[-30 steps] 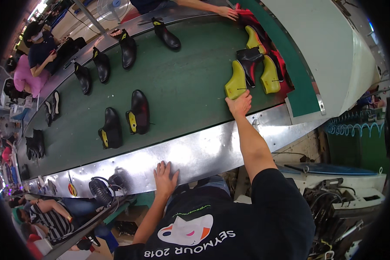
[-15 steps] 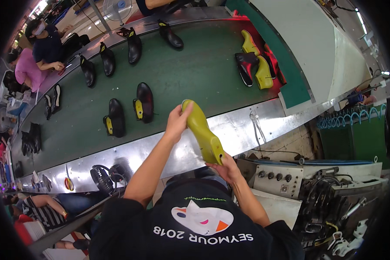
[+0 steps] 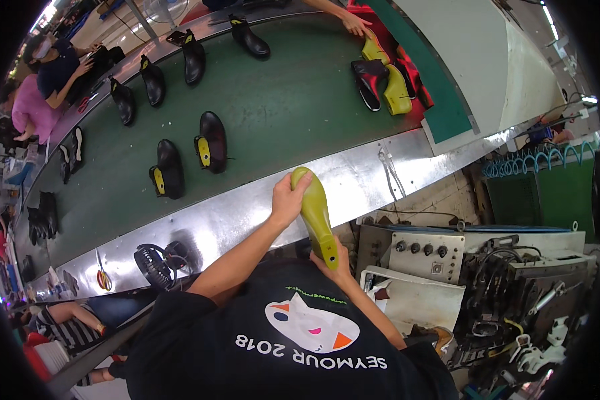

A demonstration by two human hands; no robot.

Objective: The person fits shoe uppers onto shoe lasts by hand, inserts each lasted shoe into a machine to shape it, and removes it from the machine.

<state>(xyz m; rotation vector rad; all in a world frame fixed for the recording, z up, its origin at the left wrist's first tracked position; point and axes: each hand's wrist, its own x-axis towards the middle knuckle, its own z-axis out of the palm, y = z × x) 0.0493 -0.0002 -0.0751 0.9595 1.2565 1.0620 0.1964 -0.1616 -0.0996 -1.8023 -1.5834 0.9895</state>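
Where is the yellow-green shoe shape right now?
In the head view the yellow-green shoe form sits mid-frame, held between the left hand and right hand, over the metal edge of the green belt.

Left hand (image 3: 287, 200) and right hand (image 3: 337, 263) both clasped; forearms raised

I see a smooth, slightly glossy yellow-green plastic shoe form (image 3: 315, 215), held at its two ends by my bare left hand (image 3: 287, 200) and right hand (image 3: 337, 261). Beneath it runs a brushed metal ledge (image 3: 247, 213) with a dull sheen and blurred reflections. Beyond lies a matt green belt (image 3: 280, 113), looking like rubber or felt. On it sit black shoes (image 3: 210, 141) with a soft leather-like shine. My shirt (image 3: 247, 347) is matt black cloth. The machine (image 3: 433, 250) at right has painted metal panels, scuffed and dusty.
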